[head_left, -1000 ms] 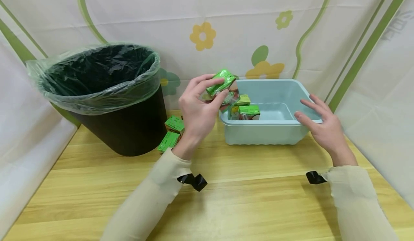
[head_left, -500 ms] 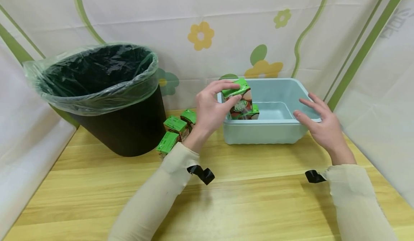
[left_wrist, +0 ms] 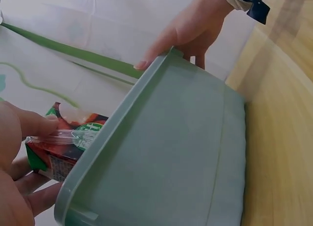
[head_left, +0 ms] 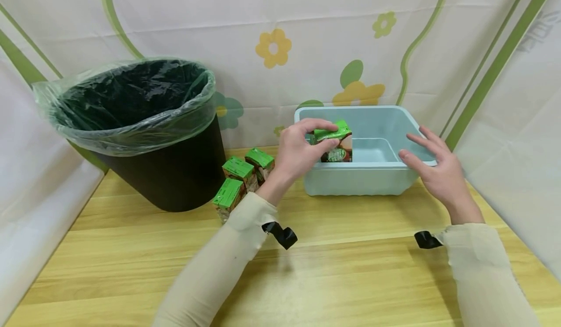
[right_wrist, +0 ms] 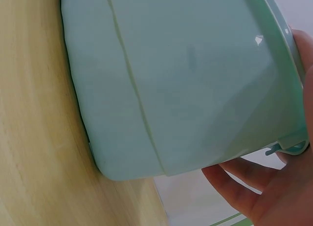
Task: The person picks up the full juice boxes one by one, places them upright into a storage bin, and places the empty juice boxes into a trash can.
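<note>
My left hand (head_left: pixel 302 146) pinches a small juice box (head_left: pixel 336 144) with a green top between thumb and fingers. In the left wrist view the same juice box (left_wrist: pixel 68 143) shows a clear-wrapped straw on its side. It sits low inside the left part of a light blue plastic bin (head_left: pixel 359 181), partly hidden by the front wall. My right hand (head_left: pixel 442 176) rests at the bin's right front corner, its thumb and forefinger stretched over the rim. Other fingers of that right hand (right_wrist: pixel 274 192) lie along the outer side wall in the right wrist view.
Three more juice boxes, a near one (head_left: pixel 229 198), a middle one (head_left: pixel 241 172) and a far one (head_left: pixel 261 161), stand on the wooden table (head_left: pixel 333 273) left of the bin. A black trash can (head_left: pixel 175 181) with a green liner (head_left: pixel 131 139) stands farther left. A patterned curtain (head_left: pixel 197 15) hangs behind.
My left hand has moved right and down, bringing its juice box from above the bin's left rim into the bin. Boxes seen inside earlier are now hidden. The right hand stays put.
</note>
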`<state>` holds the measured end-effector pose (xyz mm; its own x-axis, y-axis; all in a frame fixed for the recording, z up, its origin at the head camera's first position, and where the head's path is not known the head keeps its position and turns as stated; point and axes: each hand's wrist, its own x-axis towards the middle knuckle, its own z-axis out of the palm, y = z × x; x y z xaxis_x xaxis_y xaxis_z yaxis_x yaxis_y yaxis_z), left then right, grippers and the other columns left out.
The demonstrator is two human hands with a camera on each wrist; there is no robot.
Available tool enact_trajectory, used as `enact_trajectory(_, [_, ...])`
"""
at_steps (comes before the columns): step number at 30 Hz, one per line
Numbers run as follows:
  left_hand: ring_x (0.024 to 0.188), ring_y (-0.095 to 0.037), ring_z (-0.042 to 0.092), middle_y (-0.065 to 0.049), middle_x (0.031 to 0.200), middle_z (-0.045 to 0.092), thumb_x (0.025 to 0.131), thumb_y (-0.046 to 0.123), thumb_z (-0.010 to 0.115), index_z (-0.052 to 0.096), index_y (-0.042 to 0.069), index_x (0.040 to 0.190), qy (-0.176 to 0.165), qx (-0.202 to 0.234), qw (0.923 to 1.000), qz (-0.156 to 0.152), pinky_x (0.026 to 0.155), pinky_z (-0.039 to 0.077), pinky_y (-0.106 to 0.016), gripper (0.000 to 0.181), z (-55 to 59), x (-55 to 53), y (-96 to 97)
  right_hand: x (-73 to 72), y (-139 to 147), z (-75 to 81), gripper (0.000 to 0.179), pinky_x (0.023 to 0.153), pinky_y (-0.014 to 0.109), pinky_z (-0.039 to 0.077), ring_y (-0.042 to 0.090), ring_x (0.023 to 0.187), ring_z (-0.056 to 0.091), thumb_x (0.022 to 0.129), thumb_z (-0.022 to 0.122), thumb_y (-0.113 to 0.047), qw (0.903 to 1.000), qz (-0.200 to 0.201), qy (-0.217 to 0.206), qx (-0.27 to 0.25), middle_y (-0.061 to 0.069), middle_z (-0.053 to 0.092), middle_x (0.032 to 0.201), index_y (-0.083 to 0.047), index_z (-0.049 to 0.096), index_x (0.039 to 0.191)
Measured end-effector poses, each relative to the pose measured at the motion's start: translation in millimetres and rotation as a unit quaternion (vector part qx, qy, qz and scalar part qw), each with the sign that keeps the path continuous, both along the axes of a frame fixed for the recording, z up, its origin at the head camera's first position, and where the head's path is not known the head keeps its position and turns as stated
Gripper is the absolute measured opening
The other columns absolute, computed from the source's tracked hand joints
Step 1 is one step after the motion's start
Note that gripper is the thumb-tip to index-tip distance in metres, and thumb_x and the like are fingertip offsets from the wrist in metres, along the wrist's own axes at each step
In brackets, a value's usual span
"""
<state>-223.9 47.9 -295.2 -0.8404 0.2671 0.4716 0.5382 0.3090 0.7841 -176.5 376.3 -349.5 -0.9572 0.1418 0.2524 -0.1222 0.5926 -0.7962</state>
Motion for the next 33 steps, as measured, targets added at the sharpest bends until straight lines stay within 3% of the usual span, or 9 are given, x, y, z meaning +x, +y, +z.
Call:
enact_trajectory(10, [0.113,-0.015,0.069,0.001,0.128,0.076,0.093,0.021,0.084,0.082,0.02,0.116,-0.031,-0.069,0.9971,-0.012,0.075,0.054,-0.022,0.023,-8.7,-6.3,9.2,-0.4,-1.4,-0.2,0.066,0.128,0.074,0.002,0.031,0.168,0.003,0.103,0.068,-0.041,1.0,0.001,-0.003,0.0,-0.016,0.015,0.178,-0.017,0.049,0.161])
enact_trajectory(16, [0.115,-0.015,0.068,0.0,0.13,0.075,0.094,0.025,0.084,0.083,0.023,0.113,-0.016,-0.141,0.9894,-0.03,0.082,0.054,-0.023,0.02,-10.9,-11.8,13.8,0.5,-0.8,0.8,0.065,0.129,0.072,0.003,0.03,0.168,0.004,0.103,0.068,-0.041,1.0,-0.001,-0.001,0.003,-0.017,0.016,0.178,-0.017,0.049,0.16])
enact_trajectory(19, [0.108,-0.014,0.068,0.0,0.129,0.076,0.094,0.028,0.084,0.084,0.024,0.112,-0.007,-0.171,0.9848,-0.03,0.081,0.052,-0.024,0.019,-11.5,-12.8,14.4,0.3,-0.3,0.9,0.065,0.129,0.071,0.003,0.03,0.168,0.004,0.103,0.068,-0.041,1.0,-0.001,-0.001,0.004,-0.016,0.016,0.178,-0.017,0.049,0.16])
enact_trajectory(26, [0.088,-0.011,0.065,0.003,0.117,0.079,0.093,0.03,0.085,0.084,0.025,0.109,-0.025,-0.18,0.9831,-0.023,0.07,0.051,-0.023,0.017,-10.3,-12.9,15.8,-0.7,0.8,-0.3,0.065,0.13,0.071,0.003,0.029,0.168,0.004,0.103,0.068,-0.041,1.0,-0.001,-0.005,0.005,-0.015,0.015,0.179,-0.018,0.049,0.161])
enact_trajectory(33, [0.087,-0.011,0.064,0.004,0.118,0.079,0.092,0.032,0.085,0.084,0.026,0.111,-0.026,-0.192,0.9809,-0.016,0.071,0.05,-0.023,0.019,-8.6,-12.6,17.4,-0.7,0.9,-0.1,0.065,0.129,0.072,0.002,0.03,0.168,0.003,0.103,0.068,-0.041,1.0,0.0,-0.003,0.004,-0.017,0.015,0.178,-0.017,0.048,0.161])
